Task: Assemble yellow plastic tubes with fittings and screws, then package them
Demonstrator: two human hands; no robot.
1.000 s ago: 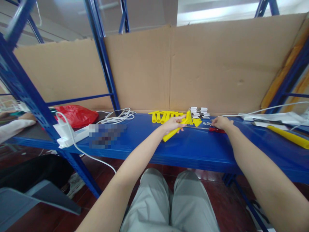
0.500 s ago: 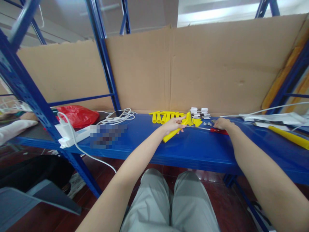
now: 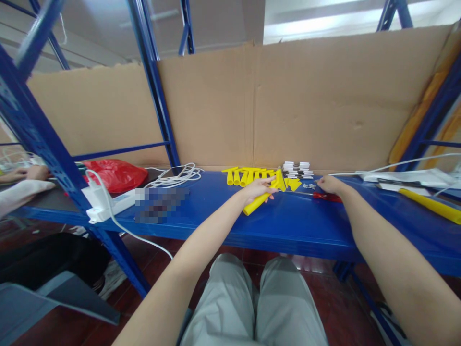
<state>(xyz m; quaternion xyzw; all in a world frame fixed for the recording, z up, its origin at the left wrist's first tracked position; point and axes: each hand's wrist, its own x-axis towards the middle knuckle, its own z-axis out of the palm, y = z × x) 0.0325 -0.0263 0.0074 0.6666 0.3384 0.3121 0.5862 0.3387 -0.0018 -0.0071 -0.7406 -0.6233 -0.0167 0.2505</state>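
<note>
At the blue desk (image 3: pixel 295 218), I grip a yellow handle (image 3: pixel 255 205) in the fingers of my left hand (image 3: pixel 256 189), near a row of yellow pieces (image 3: pixel 243 178); my right hand (image 3: pixel 330 185) is beside small metal bits (image 3: pixel 309 186) and a red screwdriver (image 3: pixel 326 197), its fingers bunched, whether around anything I cannot tell.

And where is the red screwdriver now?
In the head view, the red screwdriver lies right of centre on the blue shelf, on the near side of the right hand and small metal pieces.
</note>
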